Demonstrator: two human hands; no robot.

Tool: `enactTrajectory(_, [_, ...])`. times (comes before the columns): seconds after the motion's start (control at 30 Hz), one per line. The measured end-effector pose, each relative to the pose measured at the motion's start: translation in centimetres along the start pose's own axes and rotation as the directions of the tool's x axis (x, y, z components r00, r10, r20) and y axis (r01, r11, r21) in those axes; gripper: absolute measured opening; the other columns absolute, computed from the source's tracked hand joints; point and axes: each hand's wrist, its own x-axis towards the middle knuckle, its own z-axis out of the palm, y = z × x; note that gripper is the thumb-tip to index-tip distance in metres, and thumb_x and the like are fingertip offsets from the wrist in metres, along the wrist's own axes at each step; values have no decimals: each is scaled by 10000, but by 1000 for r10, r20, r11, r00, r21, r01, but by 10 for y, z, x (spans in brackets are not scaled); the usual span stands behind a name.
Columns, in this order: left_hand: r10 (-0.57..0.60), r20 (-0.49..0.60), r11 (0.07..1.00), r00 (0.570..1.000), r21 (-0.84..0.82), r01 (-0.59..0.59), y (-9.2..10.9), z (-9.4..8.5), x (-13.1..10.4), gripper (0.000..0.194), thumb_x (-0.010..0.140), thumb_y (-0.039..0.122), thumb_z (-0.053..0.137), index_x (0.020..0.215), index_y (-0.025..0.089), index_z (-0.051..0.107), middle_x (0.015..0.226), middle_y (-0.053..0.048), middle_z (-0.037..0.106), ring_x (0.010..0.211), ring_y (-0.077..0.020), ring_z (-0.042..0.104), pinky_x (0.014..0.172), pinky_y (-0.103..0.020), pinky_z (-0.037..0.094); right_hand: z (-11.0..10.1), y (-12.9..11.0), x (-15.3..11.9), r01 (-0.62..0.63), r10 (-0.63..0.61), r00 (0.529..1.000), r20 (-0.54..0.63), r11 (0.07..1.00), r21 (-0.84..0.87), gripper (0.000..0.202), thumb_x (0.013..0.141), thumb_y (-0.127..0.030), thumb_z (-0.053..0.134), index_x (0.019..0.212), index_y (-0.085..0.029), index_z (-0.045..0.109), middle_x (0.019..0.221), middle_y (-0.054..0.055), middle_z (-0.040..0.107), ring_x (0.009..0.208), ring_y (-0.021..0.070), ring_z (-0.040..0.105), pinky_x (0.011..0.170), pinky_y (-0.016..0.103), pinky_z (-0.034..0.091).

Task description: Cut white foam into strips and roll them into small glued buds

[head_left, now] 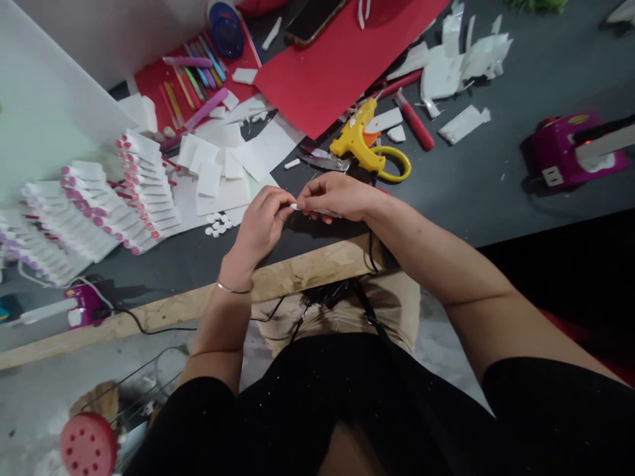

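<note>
My left hand [262, 221] and my right hand [340, 196] meet near the table's front edge, fingertips pinched together. Between them is a small white piece [295, 207], mostly covered by the fingers. Under my right palm shows a thin pale strip [328, 213]; what it is I cannot make out. Left of my left hand lies a small pile of round white bits [218, 223]. A short white roll [292, 163] rests just beyond my fingers. Behind my right hand are a yellow glue gun [358, 142] and yellow-handled scissors [397, 165].
Rows of white paper pieces with pink and purple tips [143, 192] stand at left. Blank white cards [209, 180], red paper [322, 73], coloured sticks [198, 73] and a phone [312, 23] lie behind. Purple power sockets [570, 149] sit at right; cords hang along the wooden edge [317, 264].
</note>
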Motion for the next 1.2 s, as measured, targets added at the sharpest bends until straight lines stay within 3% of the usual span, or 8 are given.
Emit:
enactTrajectory(0.17, [-39, 151, 950, 988, 313, -10, 16, -8, 0, 267, 1136, 288, 419, 1125, 192, 667, 1091, -121, 701, 1020, -243, 655, 794, -340, 520, 1, 5, 1, -8, 8, 1000, 21, 999, -31, 138, 907, -60, 811, 804, -122, 743, 555, -76, 613, 392, 12, 455, 340, 136, 293])
enactTrajectory(0.27, [-81, 139, 937, 987, 348, 28, 26, -11, 2, 252, 1123, 264, 452, 1087, 193, 692, 1061, -110, 702, 1013, -234, 654, 752, -322, 501, 0, 9, 4, 9, -11, 999, 33, 998, 61, 170, 923, -38, 784, 785, -116, 723, 542, -81, 587, 402, 9, 439, 351, 121, 298])
enactTrajectory(0.33, [-85, 87, 972, 993, 228, 63, 26, -12, 5, 209, 1107, 295, 525, 1103, 197, 710, 1065, -92, 718, 997, -213, 663, 804, -320, 533, -2, 11, 7, 37, -50, 996, 79, 988, 149, 173, 918, -74, 815, 787, -116, 711, 550, -79, 587, 417, 11, 434, 357, 116, 309])
enactTrajectory(0.43, [-158, -15, 980, 987, -127, 155, 14, -7, 7, 251, 1047, 460, 672, 1119, 229, 738, 1064, -52, 741, 934, -172, 684, 824, -310, 577, -7, 13, 9, 59, -117, 971, 207, 962, 268, 288, 851, -270, 942, 815, -124, 697, 571, -79, 589, 425, 7, 416, 352, 111, 297])
enactTrajectory(0.53, [-247, -52, 863, 968, -467, 195, -1, 4, 6, 423, 927, 662, 761, 1041, 255, 773, 992, -38, 750, 870, -159, 705, 757, -300, 593, -10, 15, 10, 26, -136, 941, 309, 942, 334, 405, 770, -378, 1004, 833, -127, 692, 601, -72, 606, 428, 1, 408, 340, 105, 275])
enactTrajectory(0.63, [-292, -50, 780, 955, -590, 207, -10, 15, 6, 493, 830, 748, 803, 946, 269, 790, 962, -44, 750, 864, -170, 714, 713, -314, 594, -10, 15, 10, -18, -112, 931, 347, 937, 349, 415, 747, -372, 1017, 826, -122, 697, 606, -66, 622, 411, -4, 407, 325, 101, 259])
enactTrajectory(0.9, [-229, -152, 883, 961, -449, 140, -10, 12, 1, 420, 896, 685, 782, 868, 266, 799, 864, -34, 763, 800, -164, 683, 737, -331, 562, -8, 15, 10, -87, 1, 961, 276, 950, 299, 274, 825, -227, 957, 796, -122, 706, 556, -66, 593, 427, 14, 431, 337, 102, 282])
enactTrajectory(1.2, [-134, -70, 967, 988, -228, 115, -11, 0, -2, 283, 996, 510, 720, 962, 249, 825, 947, -51, 805, 842, -163, 707, 776, -293, 560, -3, 10, 6, -61, 25, 984, 174, 978, 202, 276, 871, -36, 831, 769, -177, 617, 558, -78, 597, 444, 45, 477, 340, 121, 293])
